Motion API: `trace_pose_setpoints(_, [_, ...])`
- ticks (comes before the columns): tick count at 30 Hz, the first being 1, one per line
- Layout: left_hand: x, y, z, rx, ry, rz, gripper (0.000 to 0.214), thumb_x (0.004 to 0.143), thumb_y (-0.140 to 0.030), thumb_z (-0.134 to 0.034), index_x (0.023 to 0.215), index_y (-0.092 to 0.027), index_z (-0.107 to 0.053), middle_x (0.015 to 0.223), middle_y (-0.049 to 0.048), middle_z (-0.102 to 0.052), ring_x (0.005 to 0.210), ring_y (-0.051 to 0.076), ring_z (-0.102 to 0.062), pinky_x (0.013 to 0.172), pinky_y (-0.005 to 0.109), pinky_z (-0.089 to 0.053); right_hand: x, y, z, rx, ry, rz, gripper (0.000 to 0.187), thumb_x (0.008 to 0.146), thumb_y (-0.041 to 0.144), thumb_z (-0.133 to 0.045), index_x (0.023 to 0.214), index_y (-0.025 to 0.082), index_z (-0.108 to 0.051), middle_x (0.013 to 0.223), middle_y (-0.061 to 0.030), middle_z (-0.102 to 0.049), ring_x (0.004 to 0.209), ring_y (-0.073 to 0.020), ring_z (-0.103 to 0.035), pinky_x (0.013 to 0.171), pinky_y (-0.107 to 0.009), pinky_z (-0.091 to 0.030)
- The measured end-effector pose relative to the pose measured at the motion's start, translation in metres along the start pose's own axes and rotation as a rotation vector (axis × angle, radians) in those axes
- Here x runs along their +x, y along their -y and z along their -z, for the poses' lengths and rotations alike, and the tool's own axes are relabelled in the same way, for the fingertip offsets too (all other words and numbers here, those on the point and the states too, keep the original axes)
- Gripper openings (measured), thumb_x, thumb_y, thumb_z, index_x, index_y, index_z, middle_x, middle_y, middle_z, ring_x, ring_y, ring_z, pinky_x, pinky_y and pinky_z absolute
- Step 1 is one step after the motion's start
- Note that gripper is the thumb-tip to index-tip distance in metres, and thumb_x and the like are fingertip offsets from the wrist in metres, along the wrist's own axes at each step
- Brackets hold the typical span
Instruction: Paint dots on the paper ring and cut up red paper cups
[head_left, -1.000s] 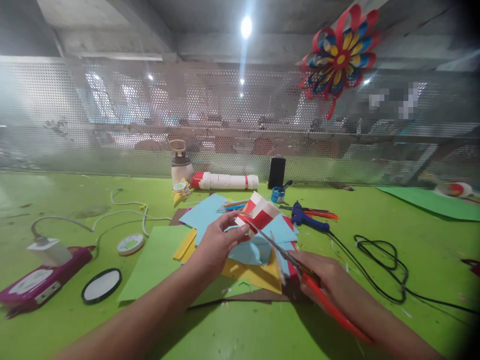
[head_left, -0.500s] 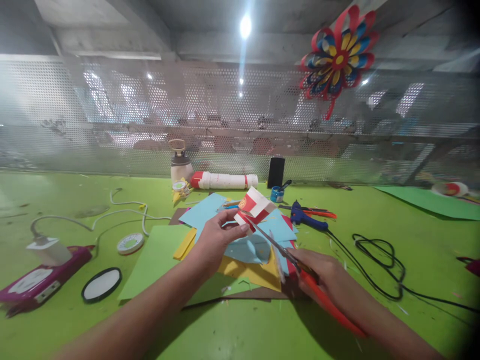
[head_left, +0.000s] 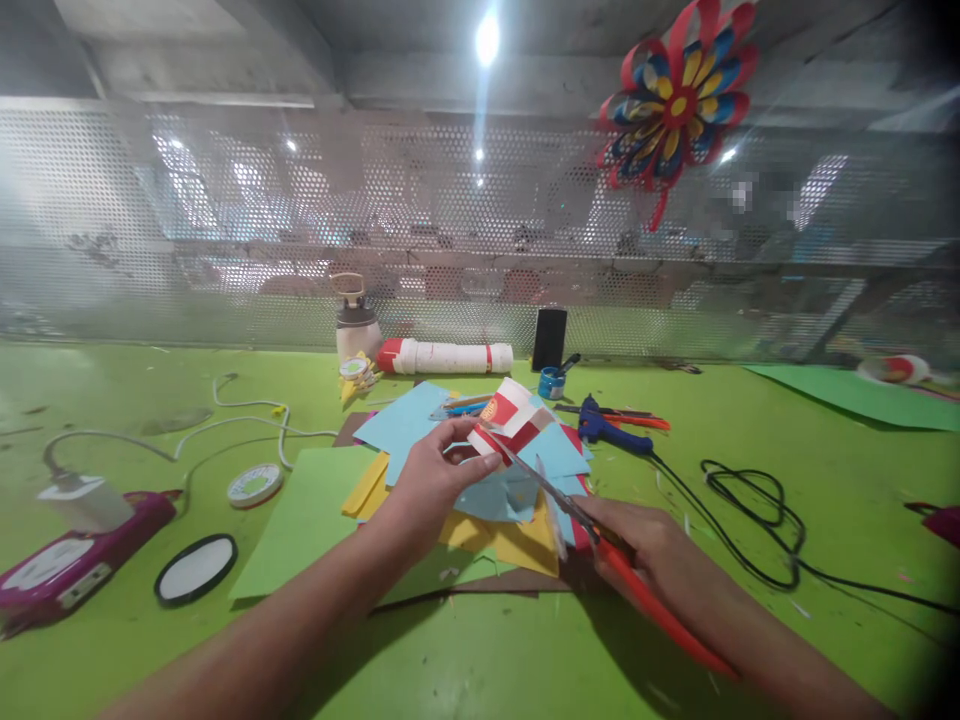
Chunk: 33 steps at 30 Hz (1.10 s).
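Observation:
My left hand (head_left: 435,478) pinches a red and white piece of card (head_left: 510,420) and holds it up over a pile of coloured paper sheets (head_left: 480,500). My right hand (head_left: 645,545) grips red-handled scissors (head_left: 600,550). Their blades point up and left, with the tips at the lower edge of the card. Blue, yellow and green sheets lie under both hands on the green table (head_left: 480,650).
A blue glue gun (head_left: 611,428) with a black cable (head_left: 750,510) lies to the right. At the left are a white cable (head_left: 225,420), a tape roll (head_left: 255,484), a round black-rimmed mirror (head_left: 196,568) and a pink device (head_left: 67,560). A bottle (head_left: 356,320), a paper roll (head_left: 446,357) and a paint pot (head_left: 553,384) stand by the mesh wall.
The red and white card has turned a little in my left hand, and the scissors have stayed at its lower edge. The view has shifted slightly.

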<state>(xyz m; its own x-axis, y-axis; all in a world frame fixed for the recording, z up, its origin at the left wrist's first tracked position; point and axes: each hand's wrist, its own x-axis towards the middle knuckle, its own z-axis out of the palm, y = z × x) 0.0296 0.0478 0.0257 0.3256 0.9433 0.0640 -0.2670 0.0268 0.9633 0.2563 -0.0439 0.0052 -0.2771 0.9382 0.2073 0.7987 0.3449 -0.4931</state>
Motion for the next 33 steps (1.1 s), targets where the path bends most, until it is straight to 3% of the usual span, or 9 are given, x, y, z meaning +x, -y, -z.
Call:
trace_pose_setpoints(5, [0.002,0.001,0.002,0.021,-0.02,0.002,0.049,0.058,-0.028,-0.09,0.101,-0.015,-0.07,0.093,0.0089,-0.075,0.083,0.02,-0.066,0.079,0.031,-0.048,0.0,0.003,-0.001,0.013,-0.003,-0.024,0.021,0.093,0.027,-0.051,0.1,0.02,-0.069,0.095,-0.0082,-0.075,0.098,-0.0289,-0.069,0.082,-0.035,-0.052])
trace_pose_setpoints(12, [-0.002,0.002,0.0,0.129,-0.004,-0.009,0.044,0.064,-0.024,-0.085,0.104,-0.016,-0.068,0.104,0.0128,-0.074,0.095,0.024,-0.066,0.079,0.033,-0.049,0.004,0.003,-0.001,0.047,-0.002,-0.006,0.021,0.091,0.023,-0.054,0.105,0.021,-0.069,0.107,-0.0075,-0.074,0.093,-0.0248,-0.069,0.083,-0.033,-0.051])
trace_pose_setpoints(22, [-0.001,0.002,-0.001,0.175,-0.01,0.007,0.043,0.058,-0.023,-0.087,0.096,-0.016,-0.068,0.096,0.0113,-0.074,0.092,0.026,-0.066,0.077,0.033,-0.048,0.0,0.008,0.001,0.018,-0.009,-0.056,0.018,0.091,0.024,-0.054,0.101,0.021,-0.068,0.092,-0.0037,-0.074,0.082,-0.0221,-0.068,0.076,-0.03,-0.051])
trace_pose_setpoints(29, [0.019,-0.003,0.022,0.075,-0.107,-0.078,0.036,0.064,-0.027,-0.08,0.095,-0.014,-0.066,0.087,0.0062,-0.069,0.079,0.019,-0.063,0.075,0.033,-0.047,0.009,-0.006,0.0,-0.094,-0.068,-0.109,0.036,0.093,0.033,-0.052,0.119,0.014,-0.067,0.109,-0.0143,-0.074,0.092,-0.0284,-0.07,0.08,-0.037,-0.053])
trace_pose_setpoints(33, [0.036,-0.013,0.04,-0.012,-0.221,-0.181,0.032,0.067,-0.033,-0.074,0.091,-0.018,-0.059,0.081,-0.0001,-0.063,0.074,0.014,-0.059,0.072,0.029,-0.046,0.009,-0.003,-0.005,-0.184,-0.012,-0.101,0.043,0.09,0.036,-0.059,0.128,0.017,-0.062,0.112,-0.0146,-0.071,0.1,-0.0293,-0.067,0.087,-0.04,-0.05])
